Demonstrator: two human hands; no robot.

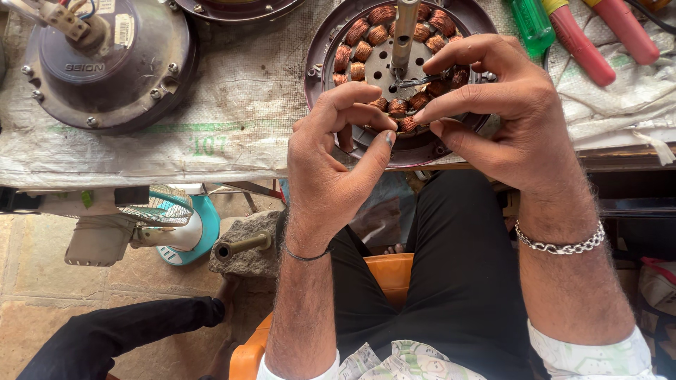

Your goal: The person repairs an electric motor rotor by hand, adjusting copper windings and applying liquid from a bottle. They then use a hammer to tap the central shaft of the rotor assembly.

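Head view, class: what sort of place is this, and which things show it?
Probably a fan repair stall. Both hands, left hand and right hand, work on an opened motor with copper coils; another motor and screwdrivers lie on the sack-covered bench.

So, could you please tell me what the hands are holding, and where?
Both hands pinch the near rim of the fan motor's copper windings; whether a wire is gripped cannot be told.
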